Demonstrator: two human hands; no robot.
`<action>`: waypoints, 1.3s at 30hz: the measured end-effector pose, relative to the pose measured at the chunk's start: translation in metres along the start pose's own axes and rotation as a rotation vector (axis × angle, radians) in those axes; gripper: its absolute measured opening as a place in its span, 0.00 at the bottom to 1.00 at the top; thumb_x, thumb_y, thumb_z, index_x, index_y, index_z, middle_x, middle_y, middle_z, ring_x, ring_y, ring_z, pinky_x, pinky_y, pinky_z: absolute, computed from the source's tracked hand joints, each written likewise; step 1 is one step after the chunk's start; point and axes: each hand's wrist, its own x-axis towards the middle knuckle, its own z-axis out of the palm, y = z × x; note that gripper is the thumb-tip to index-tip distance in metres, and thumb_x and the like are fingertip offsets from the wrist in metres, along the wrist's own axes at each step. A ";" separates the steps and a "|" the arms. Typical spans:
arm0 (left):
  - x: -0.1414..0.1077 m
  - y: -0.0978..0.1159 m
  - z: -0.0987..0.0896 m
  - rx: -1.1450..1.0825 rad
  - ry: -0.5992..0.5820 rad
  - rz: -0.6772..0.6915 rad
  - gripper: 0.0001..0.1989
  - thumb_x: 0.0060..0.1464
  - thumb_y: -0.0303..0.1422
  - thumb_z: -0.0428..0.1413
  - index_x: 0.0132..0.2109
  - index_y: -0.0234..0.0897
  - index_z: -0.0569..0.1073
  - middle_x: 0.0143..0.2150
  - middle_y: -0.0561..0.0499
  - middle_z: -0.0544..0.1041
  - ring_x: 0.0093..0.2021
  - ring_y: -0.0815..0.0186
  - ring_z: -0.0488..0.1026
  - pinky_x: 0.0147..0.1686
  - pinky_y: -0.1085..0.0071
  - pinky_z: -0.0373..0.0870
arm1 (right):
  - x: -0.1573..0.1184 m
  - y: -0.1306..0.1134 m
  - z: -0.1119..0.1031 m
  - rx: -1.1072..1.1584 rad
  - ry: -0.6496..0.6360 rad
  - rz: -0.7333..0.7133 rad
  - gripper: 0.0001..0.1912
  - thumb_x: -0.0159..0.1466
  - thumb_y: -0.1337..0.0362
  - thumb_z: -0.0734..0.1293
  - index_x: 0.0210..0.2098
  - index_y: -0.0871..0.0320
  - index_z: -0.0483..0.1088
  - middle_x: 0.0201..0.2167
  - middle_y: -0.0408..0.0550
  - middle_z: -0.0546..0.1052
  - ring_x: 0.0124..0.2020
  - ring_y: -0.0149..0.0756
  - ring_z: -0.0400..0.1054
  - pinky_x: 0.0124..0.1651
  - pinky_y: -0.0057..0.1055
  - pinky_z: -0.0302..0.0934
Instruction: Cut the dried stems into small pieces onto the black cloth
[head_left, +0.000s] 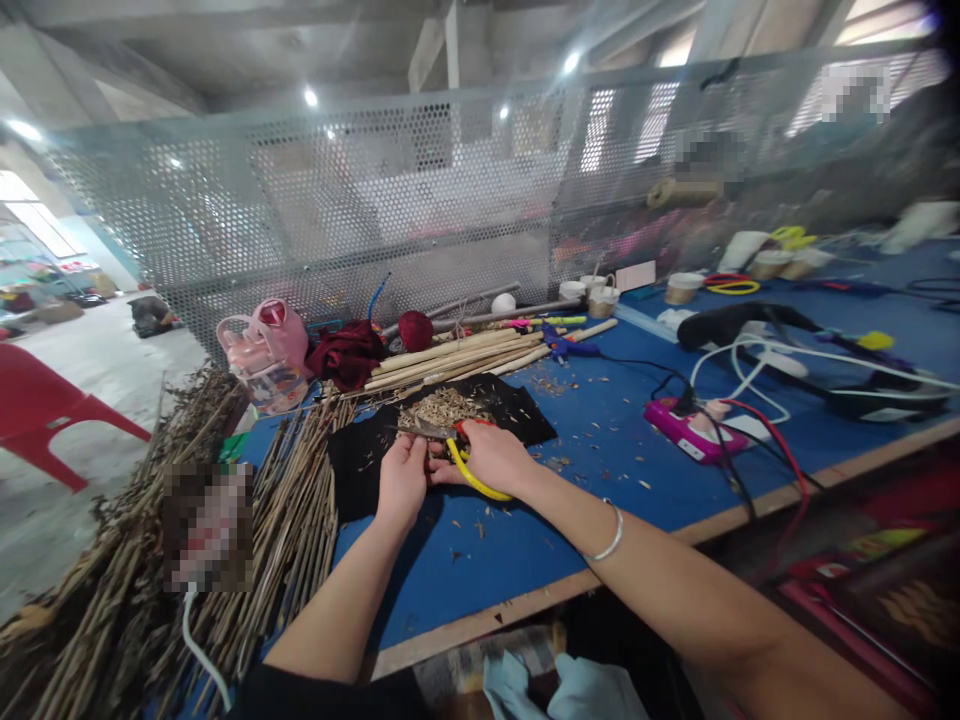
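Observation:
My right hand (491, 458) is closed round the yellow-handled scissors (466, 470), whose blades point left over a heap of small dry plant clippings (446, 408). Close beside it, my left hand (403, 475) is closed, thumb and fingers pinched near the blades. What it pinches is too small or hidden to make out. Beneath both hands and the heap lies a black cloth (356, 470) on the blue tabletop (480, 560). Loose clippings are scattered over the cloth and the table around it.
Long dry stalks (277, 530) fill the left side. Behind the cloth are peeled sticks (457, 355), dark red yarn (415, 330), a pink bottle (270, 355) and a blue glue gun (566, 345). To the right sits a magenta power strip (694, 430) with tangled cables. A perforated metal screen (337, 220) stands behind.

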 end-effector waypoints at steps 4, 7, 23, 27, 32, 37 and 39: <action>-0.001 -0.001 -0.001 0.051 -0.036 -0.004 0.13 0.49 0.42 0.52 0.31 0.34 0.67 0.16 0.55 0.68 0.14 0.74 0.62 0.14 0.80 0.58 | 0.000 0.000 -0.001 0.013 0.019 -0.014 0.37 0.44 0.34 0.63 0.39 0.58 0.63 0.36 0.53 0.74 0.39 0.44 0.69 0.35 0.30 0.56; -0.001 -0.004 -0.001 0.066 -0.038 0.007 0.14 0.48 0.42 0.52 0.30 0.34 0.67 0.15 0.55 0.68 0.13 0.74 0.61 0.14 0.79 0.56 | -0.001 0.000 -0.002 0.012 0.033 -0.031 0.36 0.44 0.34 0.63 0.38 0.59 0.63 0.36 0.53 0.73 0.39 0.44 0.69 0.36 0.31 0.57; 0.003 -0.011 -0.002 0.123 0.032 0.099 0.15 0.48 0.43 0.53 0.26 0.36 0.69 0.15 0.55 0.67 0.14 0.73 0.61 0.16 0.78 0.57 | 0.002 -0.001 0.010 -0.037 0.005 0.020 0.33 0.51 0.35 0.58 0.38 0.57 0.64 0.33 0.52 0.76 0.35 0.44 0.71 0.33 0.31 0.58; 0.002 -0.008 -0.001 0.087 0.015 0.075 0.15 0.48 0.43 0.52 0.25 0.36 0.67 0.15 0.56 0.65 0.13 0.74 0.59 0.16 0.78 0.58 | 0.003 0.000 0.010 -0.033 -0.028 0.041 0.34 0.50 0.33 0.57 0.38 0.57 0.66 0.34 0.54 0.76 0.37 0.44 0.71 0.34 0.31 0.58; 0.004 -0.006 -0.001 0.040 0.001 0.026 0.13 0.46 0.42 0.54 0.27 0.35 0.67 0.21 0.54 0.70 0.16 0.74 0.63 0.18 0.77 0.62 | 0.005 0.002 0.009 -0.010 -0.051 0.058 0.34 0.48 0.33 0.58 0.36 0.56 0.67 0.34 0.53 0.76 0.37 0.44 0.71 0.33 0.30 0.58; 0.007 -0.005 -0.003 0.018 -0.006 0.009 0.11 0.45 0.39 0.55 0.34 0.35 0.69 0.28 0.51 0.74 0.20 0.73 0.68 0.21 0.77 0.66 | 0.007 0.003 0.005 -0.042 -0.035 0.088 0.33 0.49 0.33 0.58 0.35 0.57 0.67 0.33 0.53 0.76 0.37 0.44 0.71 0.34 0.30 0.59; 0.007 -0.003 -0.003 -0.015 0.010 -0.012 0.12 0.45 0.38 0.57 0.35 0.34 0.69 0.28 0.50 0.74 0.22 0.72 0.70 0.23 0.77 0.68 | 0.007 0.005 0.004 -0.058 -0.002 0.077 0.34 0.49 0.33 0.58 0.36 0.57 0.66 0.32 0.53 0.76 0.36 0.45 0.71 0.34 0.31 0.59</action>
